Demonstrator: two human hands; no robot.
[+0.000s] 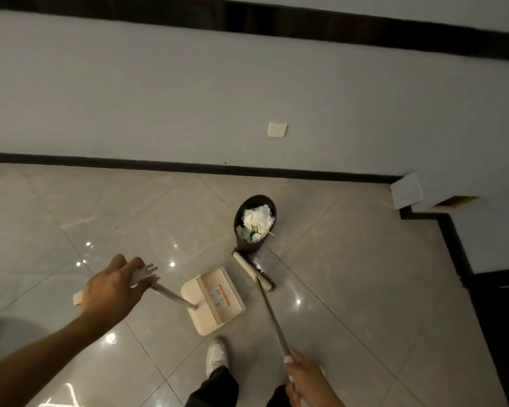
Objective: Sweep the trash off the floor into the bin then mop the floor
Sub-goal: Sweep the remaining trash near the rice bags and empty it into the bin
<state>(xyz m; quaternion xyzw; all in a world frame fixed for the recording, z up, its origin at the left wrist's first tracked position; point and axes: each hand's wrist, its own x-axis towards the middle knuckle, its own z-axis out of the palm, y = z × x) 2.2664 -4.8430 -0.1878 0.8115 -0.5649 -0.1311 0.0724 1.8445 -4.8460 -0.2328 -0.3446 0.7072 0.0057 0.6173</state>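
A small dark bin [239, 242] stands on the tiled floor near the wall, filled with crumpled white paper and other trash. In front of it lies a cream dustpan [212, 299] on a long metal handle; my left hand [112, 286] grips the top of that handle. My right hand [306, 380] grips the end of the broom's pole. The cream broom head [252, 270] with dark bristles rests on the floor between the dustpan and the bin. The dustpan's tray looks empty.
Glossy grey floor tiles [365, 274] spread all around. A grey wall with a black skirting and a white socket [277, 130] runs behind the bin. A wall corner juts out at the right. My white shoe [217, 358] stands just behind the dustpan.
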